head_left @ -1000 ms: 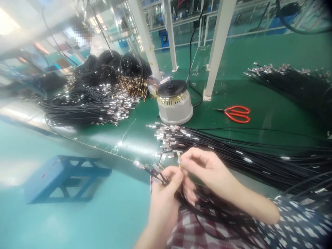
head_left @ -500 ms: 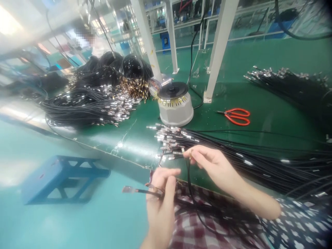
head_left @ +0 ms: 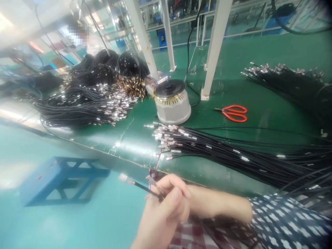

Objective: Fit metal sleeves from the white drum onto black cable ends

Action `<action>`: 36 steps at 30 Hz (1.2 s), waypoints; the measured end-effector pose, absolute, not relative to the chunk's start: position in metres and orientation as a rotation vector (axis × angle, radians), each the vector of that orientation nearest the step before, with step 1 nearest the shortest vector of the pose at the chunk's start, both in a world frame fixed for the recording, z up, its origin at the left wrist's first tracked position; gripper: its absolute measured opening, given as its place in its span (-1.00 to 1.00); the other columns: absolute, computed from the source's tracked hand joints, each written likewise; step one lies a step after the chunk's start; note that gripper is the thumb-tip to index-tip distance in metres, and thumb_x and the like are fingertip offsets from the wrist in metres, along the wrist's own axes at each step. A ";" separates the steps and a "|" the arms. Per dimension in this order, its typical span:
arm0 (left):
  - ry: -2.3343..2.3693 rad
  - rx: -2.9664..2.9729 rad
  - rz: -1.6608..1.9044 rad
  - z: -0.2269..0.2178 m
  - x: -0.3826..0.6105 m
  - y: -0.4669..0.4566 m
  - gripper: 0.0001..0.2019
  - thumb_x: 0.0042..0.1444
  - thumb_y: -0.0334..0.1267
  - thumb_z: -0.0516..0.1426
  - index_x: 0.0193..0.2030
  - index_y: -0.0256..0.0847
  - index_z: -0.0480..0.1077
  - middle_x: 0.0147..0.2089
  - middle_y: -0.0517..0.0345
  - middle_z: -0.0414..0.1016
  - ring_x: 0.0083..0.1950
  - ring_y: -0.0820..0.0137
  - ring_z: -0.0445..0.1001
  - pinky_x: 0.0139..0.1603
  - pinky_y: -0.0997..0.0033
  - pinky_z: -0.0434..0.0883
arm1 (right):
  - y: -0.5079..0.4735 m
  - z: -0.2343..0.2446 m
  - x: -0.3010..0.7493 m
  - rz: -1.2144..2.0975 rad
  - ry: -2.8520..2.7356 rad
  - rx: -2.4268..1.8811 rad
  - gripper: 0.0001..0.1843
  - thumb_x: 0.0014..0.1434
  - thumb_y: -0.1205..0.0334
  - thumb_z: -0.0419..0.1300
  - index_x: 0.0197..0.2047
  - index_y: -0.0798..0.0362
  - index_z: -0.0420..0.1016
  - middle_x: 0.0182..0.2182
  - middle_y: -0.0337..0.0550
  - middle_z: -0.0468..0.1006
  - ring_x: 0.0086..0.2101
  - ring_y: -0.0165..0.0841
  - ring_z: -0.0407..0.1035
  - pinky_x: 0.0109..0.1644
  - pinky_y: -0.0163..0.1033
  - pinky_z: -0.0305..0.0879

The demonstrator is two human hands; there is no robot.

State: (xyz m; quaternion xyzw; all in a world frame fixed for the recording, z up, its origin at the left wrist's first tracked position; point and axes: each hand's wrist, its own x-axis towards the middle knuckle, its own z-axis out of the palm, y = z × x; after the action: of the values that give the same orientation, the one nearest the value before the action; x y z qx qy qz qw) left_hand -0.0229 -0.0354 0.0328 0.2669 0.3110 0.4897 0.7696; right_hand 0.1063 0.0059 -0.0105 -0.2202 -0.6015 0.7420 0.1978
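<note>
Black cable (head_left: 145, 188) held in our left hand (head_left: 163, 211)

Our left thumb and fingers close narrowly on the cable, near the table's front edge and above a checked cloth (head_left: 185, 235). Its pale tip (head_left: 124, 178) sticks out past our fingers to the left, over the floor (head_left: 109, 211). At least one more end (head_left: 150, 179) shows just beside it, too blurred for us to make out.

Our right arm (head_left: 220, 204), in a patterned sleeve (head_left: 285, 221), reaches across from the right; our right hand is hidden behind the left, so we cannot tell whether it grips anything.

On the green table (head_left: 228, 93), just beyond our hands, we have a long bundle (head_left: 220, 147) of black cables, silver ends pointing left. Behind those ends stands a pale machine (head_left: 173, 112) topped by a black disc (head_left: 169, 88). Red-handled snips (head_left: 234, 113) lie to its right, handles apart, between two white posts (head_left: 216, 48) and the bundle.

Farther right we see a second bundle (head_left: 290, 79). At left lies a heap (head_left: 70, 109) with silver ends, and behind it are black coils (head_left: 103, 67), with brass-coloured ends (head_left: 131, 86) beside the machine. A blue stool (head_left: 41, 180) stands on the floor below.
</note>
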 end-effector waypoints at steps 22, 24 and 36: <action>0.912 0.314 1.138 0.028 -0.004 -0.017 -0.71 -0.13 -0.45 0.38 -0.24 -0.21 0.49 -0.25 0.14 0.52 -0.19 0.39 0.48 -0.13 0.43 0.40 | 0.031 0.047 0.131 1.338 -1.843 -1.108 -0.93 0.08 0.36 0.30 -0.39 0.01 0.53 -0.40 -0.30 0.39 -0.38 -0.42 0.30 -0.31 -0.34 0.23; 0.939 0.319 1.123 0.029 -0.004 -0.017 -0.71 -0.13 -0.47 0.37 -0.24 -0.21 0.49 -0.26 0.15 0.52 -0.20 0.41 0.47 -0.12 0.42 0.39 | 0.032 0.046 0.130 1.363 -1.777 -1.116 -0.92 0.07 0.38 0.30 -0.43 0.05 0.51 -0.43 -0.29 0.46 -0.39 -0.42 0.32 -0.29 -0.32 0.25; 0.872 0.445 1.065 0.024 -0.006 -0.018 -0.64 -0.11 -0.47 0.32 -0.11 -0.20 0.49 -0.12 0.07 0.50 -0.03 0.28 0.43 0.07 0.25 0.32 | 0.037 0.045 0.145 1.727 -1.404 -0.997 -0.78 0.23 0.12 0.17 -0.37 0.07 0.34 -0.51 -0.27 0.46 -0.56 -0.47 0.29 -0.45 -0.35 0.29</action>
State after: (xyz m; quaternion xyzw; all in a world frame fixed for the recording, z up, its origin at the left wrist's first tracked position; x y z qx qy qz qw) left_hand -0.0058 -0.0184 0.0241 0.2036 0.3990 0.4873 0.7496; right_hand 0.1447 0.0371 0.0454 -0.3840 -0.5404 0.6649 0.3441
